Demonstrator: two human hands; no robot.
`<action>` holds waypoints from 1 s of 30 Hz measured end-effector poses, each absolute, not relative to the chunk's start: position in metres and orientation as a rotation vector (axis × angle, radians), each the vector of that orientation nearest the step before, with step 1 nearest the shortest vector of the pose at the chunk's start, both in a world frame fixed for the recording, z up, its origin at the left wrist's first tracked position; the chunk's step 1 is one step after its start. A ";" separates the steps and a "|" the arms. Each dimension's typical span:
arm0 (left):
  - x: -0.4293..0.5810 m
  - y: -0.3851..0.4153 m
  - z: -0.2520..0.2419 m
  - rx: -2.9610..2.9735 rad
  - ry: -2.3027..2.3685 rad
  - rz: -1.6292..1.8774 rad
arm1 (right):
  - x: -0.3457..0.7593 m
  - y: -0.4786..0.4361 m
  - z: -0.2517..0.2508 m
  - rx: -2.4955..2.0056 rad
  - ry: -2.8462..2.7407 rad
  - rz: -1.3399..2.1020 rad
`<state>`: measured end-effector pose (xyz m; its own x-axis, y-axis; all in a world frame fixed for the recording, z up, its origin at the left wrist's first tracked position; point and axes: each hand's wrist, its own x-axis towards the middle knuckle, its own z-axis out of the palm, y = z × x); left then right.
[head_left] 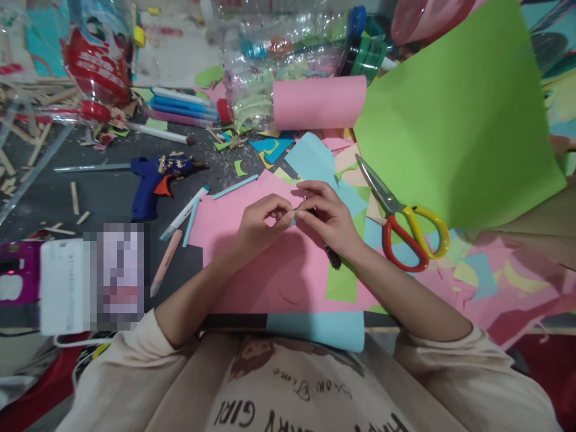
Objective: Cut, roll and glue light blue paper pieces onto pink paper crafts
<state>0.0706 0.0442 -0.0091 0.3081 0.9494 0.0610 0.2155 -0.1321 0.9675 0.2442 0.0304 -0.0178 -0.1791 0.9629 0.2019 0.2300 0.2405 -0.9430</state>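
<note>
Over a pink sheet of paper (pixel 252 282), my left hand (pixel 264 223) and my right hand (pixel 330 219) meet fingertip to fingertip. Both are closed in a pinch on a tiny piece of light blue paper (pixel 295 214), mostly covered by the fingers. Beneath my right hand lies a dark, slim object (pixel 333 258), largely hidden, so its kind is unclear. Scissors (pixel 391 207) with one red and one yellow handle loop rest to the right, blades apart. Thin light blue paper strips (pixel 191 223) lie along the pink sheet's left side, beside a green-tipped marker (pixel 184 213).
A blue glue gun (pixel 146 186) lies on the left near wooden sticks (pixel 74 198) and a peach marker (pixel 166 263). Clear plastic bottles (pixel 252 66) and a pink paper roll (pixel 319 102) stretch across the back. A large green sheet (pixel 454 120) covers the right.
</note>
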 end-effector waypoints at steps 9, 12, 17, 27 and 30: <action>0.073 0.045 -0.009 1.501 1.172 0.893 | 0.246 0.030 -0.016 -1.142 -1.615 1.054; 0.074 0.046 -0.007 1.533 1.172 0.875 | 0.245 0.030 -0.017 -1.149 -1.622 1.043; 0.072 0.046 -0.004 1.509 1.087 0.839 | 0.246 0.030 -0.016 -1.144 -1.671 1.049; 0.072 0.045 -0.008 1.447 1.153 0.939 | 0.247 0.030 -0.013 -1.119 -1.555 1.106; 0.072 0.045 -0.007 1.445 1.158 0.955 | 0.246 0.030 -0.013 -1.111 -1.550 1.117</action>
<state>0.0721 0.0451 -0.0073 0.2266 0.9739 -0.0102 0.1749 -0.0304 0.9841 0.2457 0.0296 -0.0130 -0.1927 0.9686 0.1570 0.1573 0.1884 -0.9694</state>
